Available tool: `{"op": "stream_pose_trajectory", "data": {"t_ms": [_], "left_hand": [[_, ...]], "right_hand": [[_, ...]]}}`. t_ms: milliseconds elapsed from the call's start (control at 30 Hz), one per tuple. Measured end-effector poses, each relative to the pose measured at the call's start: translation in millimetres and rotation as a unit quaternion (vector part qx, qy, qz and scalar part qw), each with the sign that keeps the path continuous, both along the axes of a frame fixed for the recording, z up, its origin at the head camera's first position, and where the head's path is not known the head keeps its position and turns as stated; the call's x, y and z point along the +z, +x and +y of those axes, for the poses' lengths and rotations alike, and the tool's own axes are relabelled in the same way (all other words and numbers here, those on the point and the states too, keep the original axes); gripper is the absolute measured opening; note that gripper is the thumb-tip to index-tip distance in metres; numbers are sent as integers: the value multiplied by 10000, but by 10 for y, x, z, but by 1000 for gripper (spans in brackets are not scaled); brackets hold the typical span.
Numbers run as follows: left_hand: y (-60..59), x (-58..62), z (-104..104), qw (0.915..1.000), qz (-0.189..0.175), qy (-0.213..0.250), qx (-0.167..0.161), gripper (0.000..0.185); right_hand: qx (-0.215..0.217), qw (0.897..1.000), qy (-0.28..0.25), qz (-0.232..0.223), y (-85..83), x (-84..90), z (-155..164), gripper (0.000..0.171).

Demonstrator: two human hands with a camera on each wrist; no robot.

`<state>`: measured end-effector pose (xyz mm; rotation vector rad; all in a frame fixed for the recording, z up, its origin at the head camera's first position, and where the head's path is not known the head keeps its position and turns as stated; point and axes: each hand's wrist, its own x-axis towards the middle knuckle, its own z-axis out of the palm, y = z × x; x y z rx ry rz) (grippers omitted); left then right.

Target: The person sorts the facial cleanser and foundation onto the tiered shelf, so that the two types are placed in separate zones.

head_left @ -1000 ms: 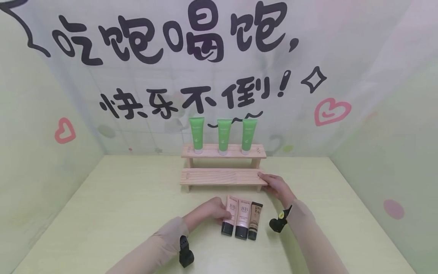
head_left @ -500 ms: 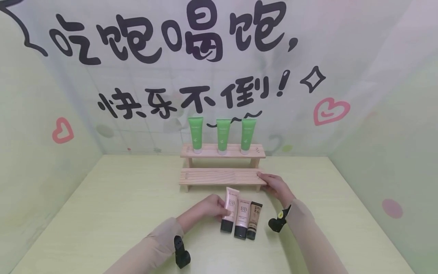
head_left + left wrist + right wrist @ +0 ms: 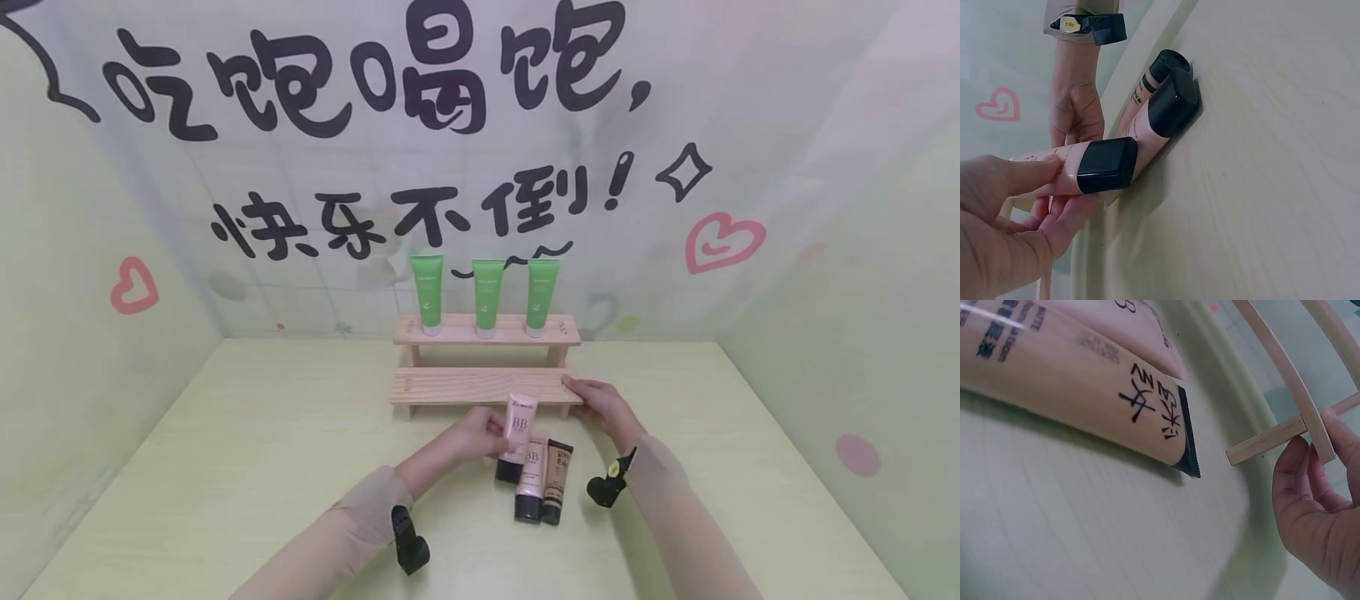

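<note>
My left hand (image 3: pixel 474 437) (image 3: pixel 1019 212) pinches a pink BB cream tube (image 3: pixel 517 436) (image 3: pixel 1094 165) with a black cap, lifted off the table and tilted up toward the rack. Two more tubes lie flat just right of it: a second pink BB tube (image 3: pixel 530 485) (image 3: pixel 1169 109) and a darker tan tube (image 3: pixel 556 482) (image 3: pixel 1079 387). My right hand (image 3: pixel 603 407) (image 3: pixel 1319 506) grips the right end of the lower step of the two-step wooden rack (image 3: pixel 480 386) (image 3: pixel 1285 400). Three green tubes (image 3: pixel 487 295) stand on its upper step.
The rack stands at the back middle of a pale green table (image 3: pixel 262 450). Printed cloth walls (image 3: pixel 90 250) close in the table on the left, back and right. Black wrist cameras (image 3: pixel 408 542) sit on both sleeves.
My left hand has lifted the leftmost pink BB tube off the table and carried it up and to the right, toward the rack's lower step. My right hand has stayed on the rack.
</note>
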<state>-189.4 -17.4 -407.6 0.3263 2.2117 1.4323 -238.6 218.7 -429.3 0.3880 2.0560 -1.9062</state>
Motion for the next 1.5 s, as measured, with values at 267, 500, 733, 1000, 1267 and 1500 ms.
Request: {"op": "stream_pose_trajectory", "data": {"t_ms": [267, 500, 733, 1000, 1267, 1500], "left_hand": [[-106, 89, 70, 9989, 391, -15, 277, 34], [-212, 171, 123, 9971, 535, 86, 540, 35], [-319, 242, 161, 9937, 768, 160, 806, 37], [-445, 302, 235, 9906, 932, 292, 958, 38], [-527, 289, 304, 9889, 1105, 454, 886, 41], [-587, 216, 364, 9861, 1365, 415, 851, 38]], "right_hand": [[12, 9999, 148, 5, -6, 42, 4, 60], [-102, 9971, 760, 13, -43, 74, -17, 58], [-208, 9939, 1083, -59, -38, 130, -12, 54], [-199, 9936, 1109, -6, -13, 135, -18, 51], [-211, 9944, 1035, 53, -7, 97, -29, 50], [-164, 9952, 964, 18, 3, 94, -26, 55]]}}
